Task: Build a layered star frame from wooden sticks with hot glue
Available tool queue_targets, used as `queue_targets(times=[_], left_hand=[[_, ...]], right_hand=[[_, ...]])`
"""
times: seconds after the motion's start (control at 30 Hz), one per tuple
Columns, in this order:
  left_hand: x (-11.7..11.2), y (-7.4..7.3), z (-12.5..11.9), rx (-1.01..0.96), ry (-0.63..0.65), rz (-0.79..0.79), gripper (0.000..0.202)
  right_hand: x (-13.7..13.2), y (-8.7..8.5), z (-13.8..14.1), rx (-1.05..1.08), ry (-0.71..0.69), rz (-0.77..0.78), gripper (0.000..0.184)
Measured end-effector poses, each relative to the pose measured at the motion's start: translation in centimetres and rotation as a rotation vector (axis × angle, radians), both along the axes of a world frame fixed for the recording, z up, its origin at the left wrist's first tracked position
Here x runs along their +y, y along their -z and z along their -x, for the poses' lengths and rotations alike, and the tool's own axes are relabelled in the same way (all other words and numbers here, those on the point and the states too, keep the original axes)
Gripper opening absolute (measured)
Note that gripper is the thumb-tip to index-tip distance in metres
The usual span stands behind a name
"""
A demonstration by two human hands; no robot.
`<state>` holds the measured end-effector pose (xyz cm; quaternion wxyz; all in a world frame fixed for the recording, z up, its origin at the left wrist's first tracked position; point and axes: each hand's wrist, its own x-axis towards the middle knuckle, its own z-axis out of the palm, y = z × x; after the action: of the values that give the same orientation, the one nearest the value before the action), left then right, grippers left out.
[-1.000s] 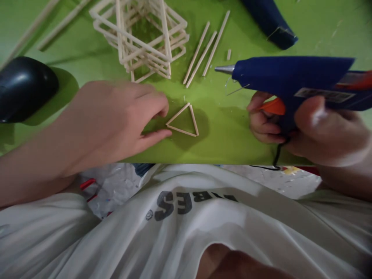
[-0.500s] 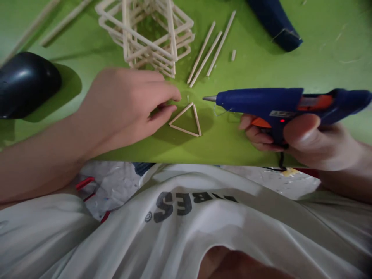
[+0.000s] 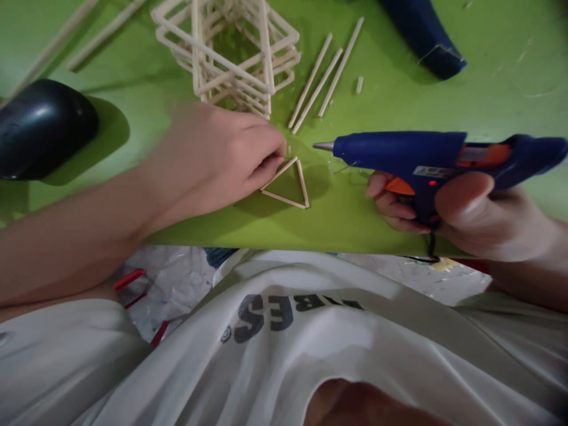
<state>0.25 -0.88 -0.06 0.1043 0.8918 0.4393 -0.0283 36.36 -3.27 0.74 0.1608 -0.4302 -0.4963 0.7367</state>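
Note:
My right hand grips a blue hot glue gun with an orange trigger and a lit red light. The gun's metal nozzle points left, a little above and right of a small wooden stick triangle lying on the table. My left hand is at the triangle's upper left side, with thumb and forefinger pinched together. The hand covers part of that side; what is between the fingertips, if anything, cannot be made out. A tiny pale bit lies just beyond the fingertips.
Behind my left hand stands a stacked wooden stick frame. Several loose sticks and a short offcut lie right of it. A black computer mouse is at left, a dark blue tool at upper right. The green table's edge runs nearby.
My left hand has moved right to the triangle, and its thumb and forefinger have closed together. The glue gun is nearly where it was.

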Motion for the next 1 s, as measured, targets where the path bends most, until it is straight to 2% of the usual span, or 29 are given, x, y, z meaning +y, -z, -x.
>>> queue_targets(times=[0.27,0.47,0.6,0.77,0.87,1.0], left_hand=[[-0.3,-0.7,-0.4,0.015,-0.150,0.065,0.046],[-1.0,-0.4,0.1,-0.031,-0.264,0.010,0.034],[-1.2,-0.9,0.2,-0.102,-0.301,0.047,0.025],[-1.1,-1.1,0.5,-0.179,-0.298,0.107,0.025],[-1.0,-0.7,0.6,-0.159,-0.231,0.089,0.027],[-0.8,-0.7,0.4,-0.097,-0.116,0.066,0.039]], right_hand=[[0.0,-0.1,0.5,0.055,-0.005,-0.037,0.064],[0.0,-0.2,0.5,0.049,-0.016,-0.054,0.062],[0.1,0.0,0.3,0.048,-0.024,-0.055,0.064],[0.1,0.1,0.3,0.049,-0.038,-0.078,0.064],[0.1,0.1,0.4,0.043,-0.028,-0.072,0.064],[0.1,0.0,0.3,0.023,-0.023,-0.078,0.064]])
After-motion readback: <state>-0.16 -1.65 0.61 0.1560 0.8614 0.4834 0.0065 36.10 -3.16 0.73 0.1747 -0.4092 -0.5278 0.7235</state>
